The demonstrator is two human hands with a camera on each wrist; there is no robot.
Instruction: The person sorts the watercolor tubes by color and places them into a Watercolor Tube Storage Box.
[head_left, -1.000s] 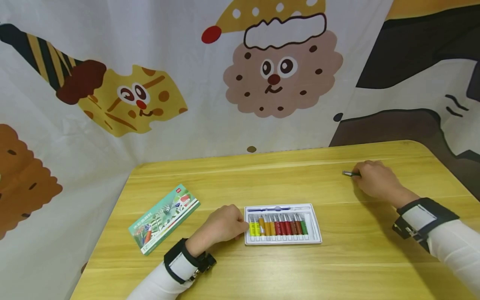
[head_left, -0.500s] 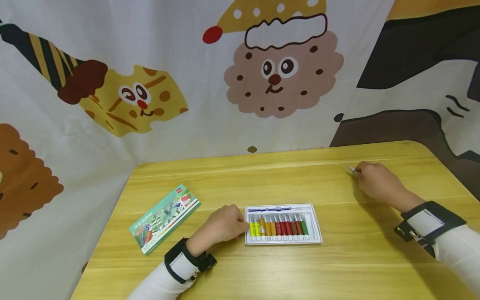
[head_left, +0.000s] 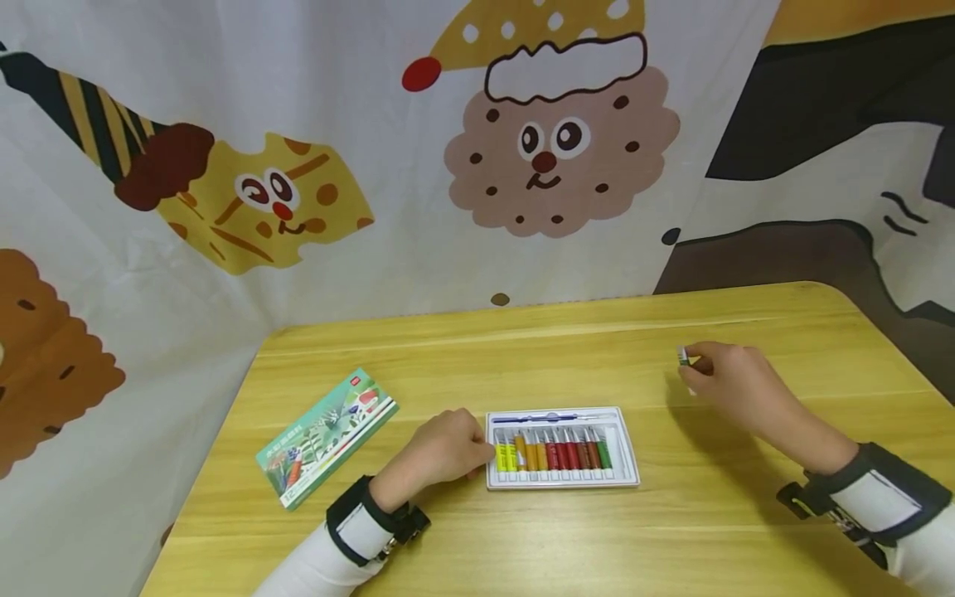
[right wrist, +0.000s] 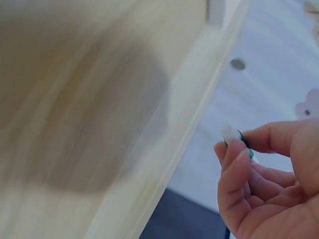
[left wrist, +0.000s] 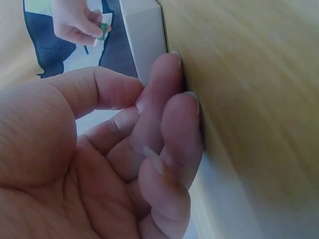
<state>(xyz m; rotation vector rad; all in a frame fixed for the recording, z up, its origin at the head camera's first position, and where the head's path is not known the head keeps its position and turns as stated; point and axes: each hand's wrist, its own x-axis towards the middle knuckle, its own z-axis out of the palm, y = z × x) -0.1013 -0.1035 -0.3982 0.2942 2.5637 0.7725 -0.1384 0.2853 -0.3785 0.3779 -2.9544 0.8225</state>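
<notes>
A white plastic tray (head_left: pixel 628 431) lies on the table, holding a row of paint tubes (head_left: pixel 552 455) in yellow, ochre, red, brown and green. Along its back groove lies a thin blue-handled paintbrush (head_left: pixel 533 418). My left hand (head_left: pixel 448 445) pinches the tray's left end between thumb and index finger, the other fingers curled beside it. To the right of the tray, above the table, my right hand (head_left: pixel 734 381) pinches a small green-and-white paint tube (right wrist: pixel 231 134) between thumb and fingertips. The tube stands nearly upright, its middle partly covered by the fingers.
A green printed paint box (head_left: pixel 327 438) lies aslant left of my left hand. The wooden table (head_left: pixel 448 547) ends at the back against a white cartoon-printed curtain (head_left: pixel 403 166). The tray's right end has a slot without a tube.
My right hand has moved a little toward me and turned the tube from lying sideways to nearly upright. The left hand and the tray stay in place.
</notes>
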